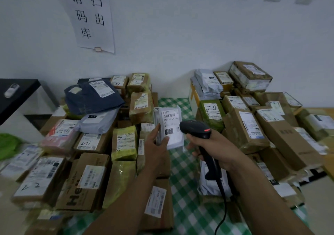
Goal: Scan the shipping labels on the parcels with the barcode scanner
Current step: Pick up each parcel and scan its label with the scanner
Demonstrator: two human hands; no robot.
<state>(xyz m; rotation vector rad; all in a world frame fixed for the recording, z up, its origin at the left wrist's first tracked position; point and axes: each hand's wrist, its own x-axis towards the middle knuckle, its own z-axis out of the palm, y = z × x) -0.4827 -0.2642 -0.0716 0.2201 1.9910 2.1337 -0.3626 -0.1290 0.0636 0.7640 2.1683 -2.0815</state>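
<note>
**Scanner nose-to-label on the white parcel**

I'm looking down over both forearms. The left hand (155, 144) has the white parcel (169, 126) lifted upright off the bench (182, 180), fingers curled round its lower left edge and thumb pressed across the front. Its shipping label (169, 118) faces me, barcode at the top, a black "010" patch lower down.

The right hand (215, 147) is wrapped tight round the grip of the black barcode scanner (196, 128). The scanner head sits just beside the parcel's right edge, level with the lower half of the label. Whether it touches the wrapper, I cannot tell from here. There's a red mark on the top of the head, and the cable (223, 207) trails down from the handle towards me.

The parcel hangs over the strip of green checked cloth (188, 215) between two heaps. To the left is a pile of cartons (86, 182) and yellow-wrapped packets, with a dark blue mailer bag (90, 99) on top at the back. On the right is a second stack of brown boxes (253, 126). Directly under the scanner handle lies a grey mailer (209, 184). A paper sign (90, 16) with handwritten characters is taped to the wall above.
</note>
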